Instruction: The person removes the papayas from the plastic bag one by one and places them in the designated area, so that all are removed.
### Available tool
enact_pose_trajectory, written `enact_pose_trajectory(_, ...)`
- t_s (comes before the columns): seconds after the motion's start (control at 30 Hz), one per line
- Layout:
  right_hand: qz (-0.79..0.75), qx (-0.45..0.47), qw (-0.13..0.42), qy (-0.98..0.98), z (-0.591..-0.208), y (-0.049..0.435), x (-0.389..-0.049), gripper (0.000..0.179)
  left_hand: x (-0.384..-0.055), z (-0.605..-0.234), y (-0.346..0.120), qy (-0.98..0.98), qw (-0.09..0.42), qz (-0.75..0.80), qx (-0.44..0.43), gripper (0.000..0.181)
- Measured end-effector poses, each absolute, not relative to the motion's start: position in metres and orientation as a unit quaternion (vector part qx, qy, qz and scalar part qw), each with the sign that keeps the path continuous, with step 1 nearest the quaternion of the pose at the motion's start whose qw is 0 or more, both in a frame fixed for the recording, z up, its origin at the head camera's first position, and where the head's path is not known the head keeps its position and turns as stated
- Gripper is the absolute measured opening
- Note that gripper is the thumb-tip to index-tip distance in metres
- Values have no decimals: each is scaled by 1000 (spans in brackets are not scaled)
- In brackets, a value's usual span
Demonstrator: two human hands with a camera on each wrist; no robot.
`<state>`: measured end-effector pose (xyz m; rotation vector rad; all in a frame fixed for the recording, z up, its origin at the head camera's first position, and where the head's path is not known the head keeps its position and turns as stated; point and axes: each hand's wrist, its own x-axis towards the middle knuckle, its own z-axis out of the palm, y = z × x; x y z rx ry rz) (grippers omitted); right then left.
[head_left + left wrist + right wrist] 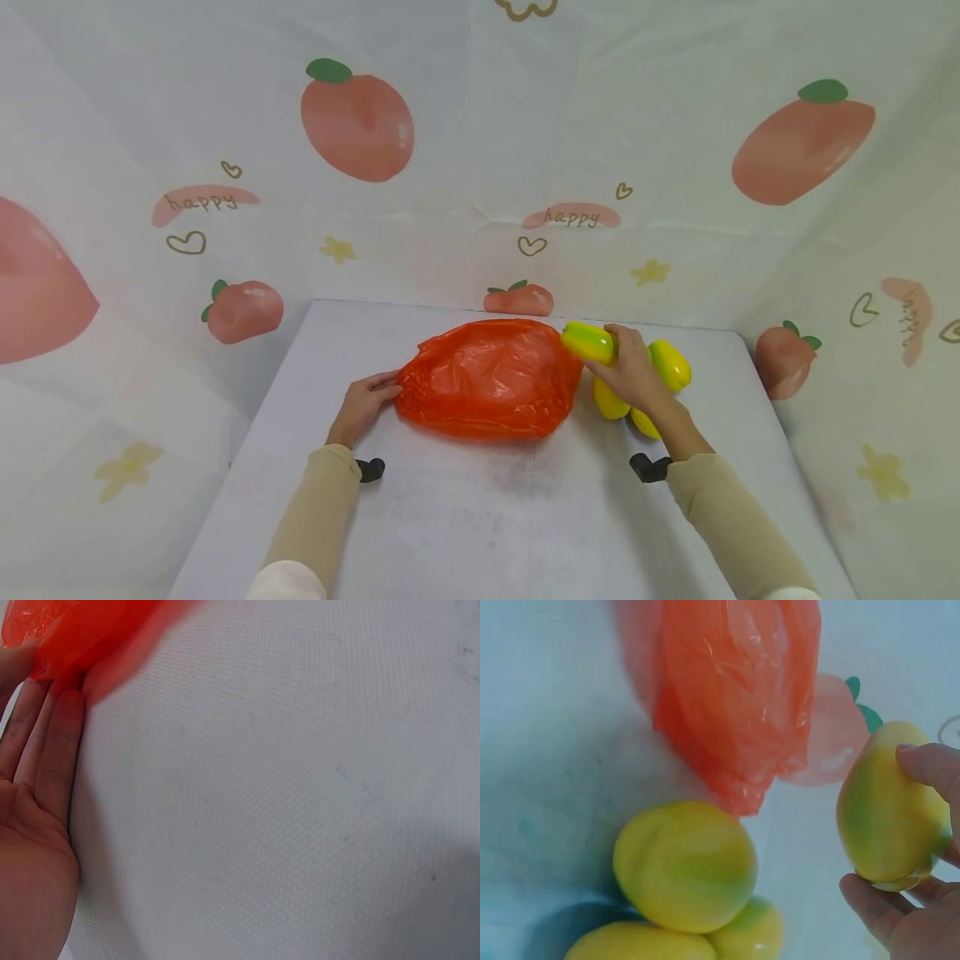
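Observation:
A red plastic bag (487,379) lies puffed up across the middle of the table. At its left end my left hand (363,404) pinches the film, thumb above and fingers beneath; in the left wrist view the fingertips show through the red film (105,645). My right hand (633,367) grips a yellow-green mango (588,342) over the bag's right end. The right wrist view shows this mango (889,810) between thumb and fingers, apart from the bag.
Several more mangoes (670,365) are grouped on the white table (487,533) to the right of the bag, partly behind my right hand and forearm. A fruit-printed cloth (465,200) hangs along the table's back and sides.

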<state>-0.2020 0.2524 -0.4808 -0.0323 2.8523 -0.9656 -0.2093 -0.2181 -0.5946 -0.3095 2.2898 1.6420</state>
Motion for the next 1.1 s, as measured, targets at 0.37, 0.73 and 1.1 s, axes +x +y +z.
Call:
enact_pose_trajectory(0.37,-324,6,53,945,-480,274,-190,82,-211,-598,-217,795,137,584,-94,45)
enact_pose_trajectory(0.73,-327,27,26,944,-483,296,-180,80,-209,-595,-218,797,153,575,-106,47)
enact_pose_trajectory(1.1,-320,53,11,946,-486,318,-170,82,-209,-596,-218,805,149,566,-98,46)
